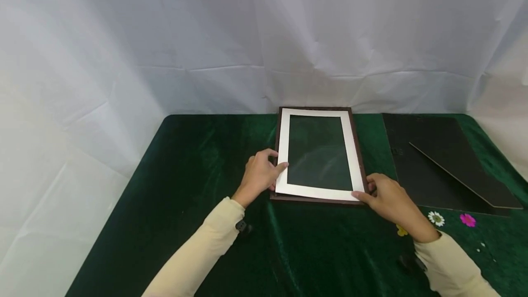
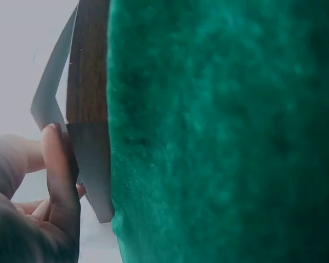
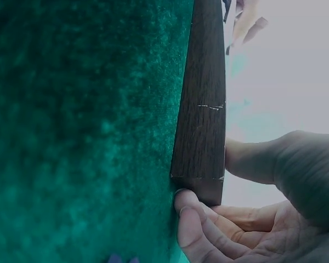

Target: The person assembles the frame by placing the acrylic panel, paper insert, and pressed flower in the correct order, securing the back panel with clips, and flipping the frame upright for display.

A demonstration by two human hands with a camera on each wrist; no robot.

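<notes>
Left hand (image 1: 259,174) grips the left side of the mat (image 1: 283,150): thumb lies on top of the white card, the other fingers curl under its edge. From the left wrist view I see a finger (image 2: 57,164) against the frame's corner, with the mat edge (image 2: 49,98) lifted off the wood there.

Right hand (image 1: 387,196) holds the near right corner, thumb on the mat, fingers wrapped down round the frame (image 1: 317,200). In the right wrist view I note the fingertips (image 3: 189,211) tucked under the dark wood corner (image 3: 203,109) where it meets the cloth (image 3: 82,126), thumb on the upper side.

Frame lies flat near the middle of the table's far edge, long side running away from me. Mat sits inside it, skewed slightly, its near edge overlapping the frame's near rail. Through the mat's window I see dark glass or cloth; cannot tell which.

Outward: a black backing board (image 1: 416,159) lies flat toward the far right corner, just beside the frame, with a second thin black panel (image 1: 462,173) resting slantwise on it. Near the right edge, close to my right wrist, are three small flowers on the cloth: white (image 1: 436,218), pink (image 1: 468,219), and yellow (image 1: 401,230), the last partly hidden by the hand. Table (image 1: 185,173) is covered in green velvet. White sheeting (image 1: 206,35) hangs behind.
</notes>
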